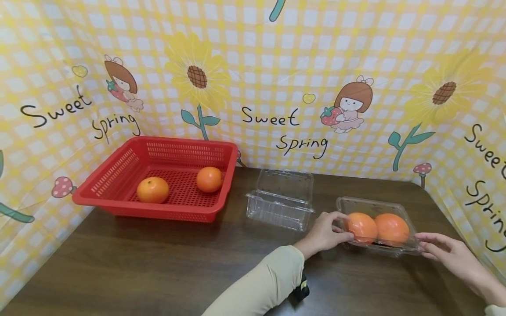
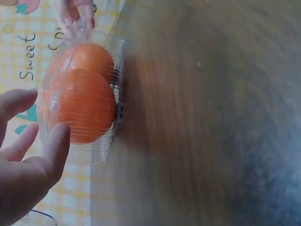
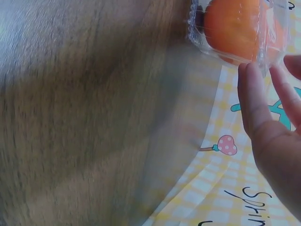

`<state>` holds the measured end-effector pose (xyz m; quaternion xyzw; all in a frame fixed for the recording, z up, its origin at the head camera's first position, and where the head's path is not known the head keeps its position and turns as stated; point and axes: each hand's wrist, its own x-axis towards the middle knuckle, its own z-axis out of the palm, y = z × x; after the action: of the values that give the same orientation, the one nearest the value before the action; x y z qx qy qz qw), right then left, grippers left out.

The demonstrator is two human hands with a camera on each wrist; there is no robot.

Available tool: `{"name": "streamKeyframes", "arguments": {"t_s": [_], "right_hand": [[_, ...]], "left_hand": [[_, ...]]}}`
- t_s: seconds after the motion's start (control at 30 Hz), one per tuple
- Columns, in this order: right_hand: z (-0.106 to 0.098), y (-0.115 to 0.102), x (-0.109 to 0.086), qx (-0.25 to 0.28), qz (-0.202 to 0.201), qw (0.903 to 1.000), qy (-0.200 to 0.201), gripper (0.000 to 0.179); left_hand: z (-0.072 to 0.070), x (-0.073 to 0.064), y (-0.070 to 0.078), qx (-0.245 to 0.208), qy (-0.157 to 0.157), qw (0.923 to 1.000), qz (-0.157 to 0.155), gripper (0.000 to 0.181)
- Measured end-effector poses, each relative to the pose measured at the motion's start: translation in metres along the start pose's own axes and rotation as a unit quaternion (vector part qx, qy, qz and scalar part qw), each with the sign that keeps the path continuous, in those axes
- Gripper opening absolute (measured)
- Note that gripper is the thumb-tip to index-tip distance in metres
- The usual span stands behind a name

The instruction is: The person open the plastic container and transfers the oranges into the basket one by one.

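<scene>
A lidded clear plastic clamshell box (image 1: 381, 204) with two oranges (image 1: 361, 228) inside is at the right of the table, between the two hands. My left hand (image 1: 326, 230) grips its left end, the thumb at the front and the forefinger by the lid's edge. At the opposite end, my right hand (image 1: 450, 254) pinches the front right corner with its fingertips. Through the ribbed plastic in the left wrist view, both oranges (image 2: 89, 106) show side by side. The right wrist view has the fingers (image 3: 256, 94) right at the box's edge.
Another clear clamshell box (image 1: 278, 213) stands with its lid raised, left of the hands. Farther left, a red plastic basket (image 1: 158, 210) holds two oranges (image 1: 153, 190). A yellow checked cloth (image 1: 261, 79) hangs behind the brown wooden table (image 1: 178, 267).
</scene>
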<state>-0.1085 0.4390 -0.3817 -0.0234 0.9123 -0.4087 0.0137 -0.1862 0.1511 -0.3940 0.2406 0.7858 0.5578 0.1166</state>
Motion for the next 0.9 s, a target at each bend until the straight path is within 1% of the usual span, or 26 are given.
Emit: {"name": "streamKeyframes", "arguments": {"t_s": [0.03, 0.1, 0.17, 0.2, 0.27, 0.3, 0.37, 0.4, 0.47, 0.53, 0.63, 0.7, 0.77, 0.87, 0.9], "right_hand": [[0.001, 0.000, 0.000, 0.004, 0.005, 1.0000, 0.001, 0.040], [0.001, -0.001, 0.001, -0.002, 0.031, 0.9995, 0.005, 0.045], [0.001, -0.002, 0.001, -0.002, 0.047, 0.9989, 0.005, 0.048], [0.002, -0.002, 0.002, 0.008, 0.052, 0.9986, 0.005, 0.046], [0.002, -0.001, 0.002, 0.038, 0.052, 0.9979, 0.004, 0.037], [0.002, 0.000, 0.002, 0.058, 0.046, 0.9972, 0.005, 0.029], [0.004, 0.003, 0.003, 0.100, 0.032, 0.9945, 0.007, 0.016], [0.004, 0.004, 0.003, 0.120, 0.026, 0.9924, 0.008, 0.016], [0.004, 0.005, 0.003, 0.143, 0.025, 0.9894, 0.011, 0.025], [0.005, 0.005, 0.003, 0.154, 0.031, 0.9875, 0.014, 0.029], [0.004, 0.007, 0.003, 0.193, 0.046, 0.9801, 0.004, 0.033], [0.003, 0.010, 0.003, 0.226, 0.056, 0.9724, -0.014, 0.033], [0.000, 0.012, 0.003, 0.264, 0.066, 0.9615, -0.037, 0.032], [-0.002, 0.014, 0.002, 0.296, 0.071, 0.9502, -0.066, 0.029], [-0.003, 0.015, 0.002, 0.301, 0.070, 0.9486, -0.068, 0.029]], "left_hand": [[0.000, 0.001, 0.000, -0.015, 0.007, 0.9999, -0.006, 0.032], [0.001, 0.001, 0.001, -0.043, 0.022, 0.9985, -0.026, 0.029], [0.003, 0.002, 0.000, -0.080, 0.038, 0.9949, -0.049, 0.027], [0.004, 0.002, -0.001, -0.100, 0.044, 0.9923, -0.059, 0.026], [0.006, 0.002, -0.003, -0.143, 0.054, 0.9852, -0.076, 0.025], [0.008, 0.002, -0.004, -0.163, 0.057, 0.9816, -0.081, 0.024], [0.009, 0.003, -0.006, -0.191, 0.060, 0.9760, -0.085, 0.024], [0.010, 0.004, -0.006, -0.198, 0.060, 0.9746, -0.085, 0.024], [0.011, 0.005, -0.006, -0.202, 0.061, 0.9740, -0.082, 0.025], [0.011, 0.005, -0.006, -0.201, 0.061, 0.9744, -0.081, 0.026], [0.009, 0.004, -0.006, -0.164, 0.058, 0.9818, -0.075, 0.027], [0.008, 0.005, -0.007, -0.144, 0.059, 0.9848, -0.078, 0.028], [0.008, 0.005, -0.007, -0.125, 0.061, 0.9868, -0.083, 0.028], [0.011, 0.006, -0.006, -0.123, 0.068, 0.9856, -0.094, 0.030], [0.011, 0.007, -0.006, -0.122, 0.068, 0.9858, -0.093, 0.031]]}}
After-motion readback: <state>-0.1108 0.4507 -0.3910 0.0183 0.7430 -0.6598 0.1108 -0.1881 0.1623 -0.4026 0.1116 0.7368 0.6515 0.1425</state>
